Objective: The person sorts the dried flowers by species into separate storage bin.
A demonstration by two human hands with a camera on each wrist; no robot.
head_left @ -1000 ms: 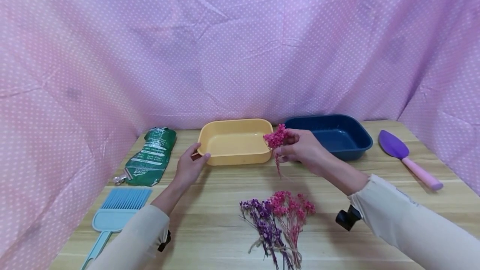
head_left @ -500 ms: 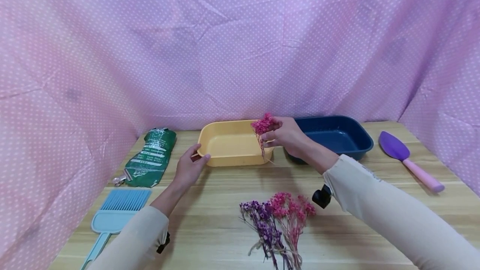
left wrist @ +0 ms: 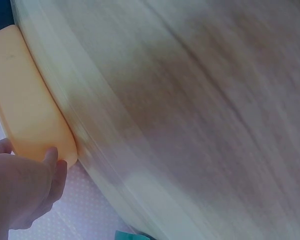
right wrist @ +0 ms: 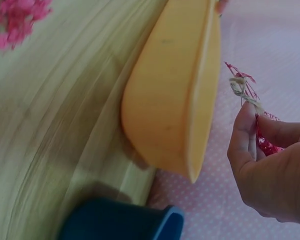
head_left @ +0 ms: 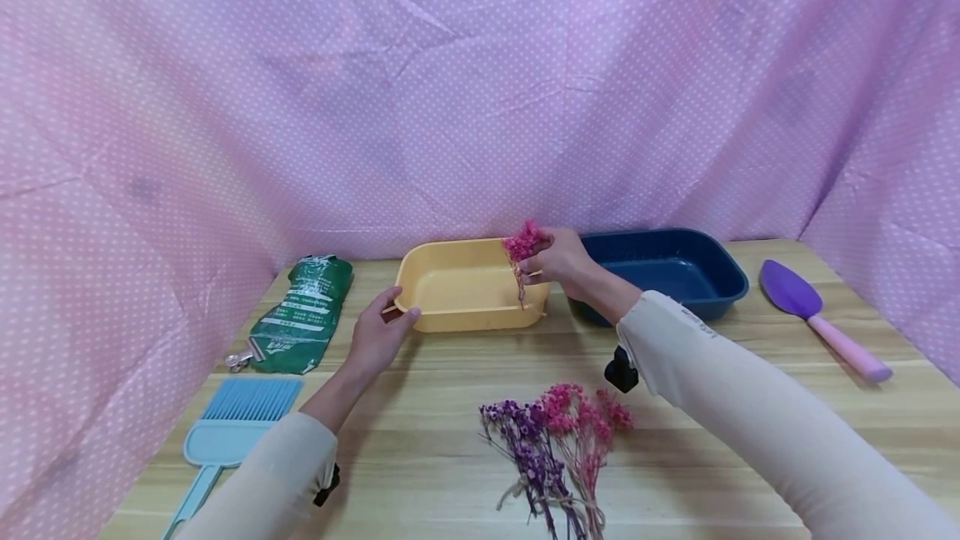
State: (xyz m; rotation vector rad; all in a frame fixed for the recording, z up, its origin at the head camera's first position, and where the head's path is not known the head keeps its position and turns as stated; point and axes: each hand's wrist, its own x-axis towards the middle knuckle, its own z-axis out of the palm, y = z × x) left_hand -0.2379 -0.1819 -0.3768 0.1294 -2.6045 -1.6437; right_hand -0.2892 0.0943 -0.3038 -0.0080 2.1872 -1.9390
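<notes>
My left hand (head_left: pixel 377 338) grips the left front corner of the yellow plastic tray (head_left: pixel 468 321). In the left wrist view its thumb and fingers (left wrist: pixel 58 181) lie round the tray's end. Over the tray's right end, my right hand (head_left: pixel 564 260) pinches a small bunch of pink dried flowers (head_left: pixel 517 243), blossoms up and stems hanging down. The right wrist view shows twine (right wrist: pixel 238 89) tied round the stems, with the blossoms partly hidden by the hand. Nearer me on the table lie purple dried flowers (head_left: pixel 528 436) beside pink dried flowers (head_left: pixel 581 415).
A dark blue tray (head_left: pixel 678 307) stands right of the yellow one. Further right lies a purple spatula (head_left: pixel 791 290) with a pink handle. On the left are a clipped green bag (head_left: pixel 303 315) and a light blue brush (head_left: pixel 236 419). A dotted pink cloth (head_left: pixel 480 107) hangs behind.
My right hand has moved left and away from me with the pink flowers, from beside the yellow tray to over its right end. The left hand has stayed at the tray's corner.
</notes>
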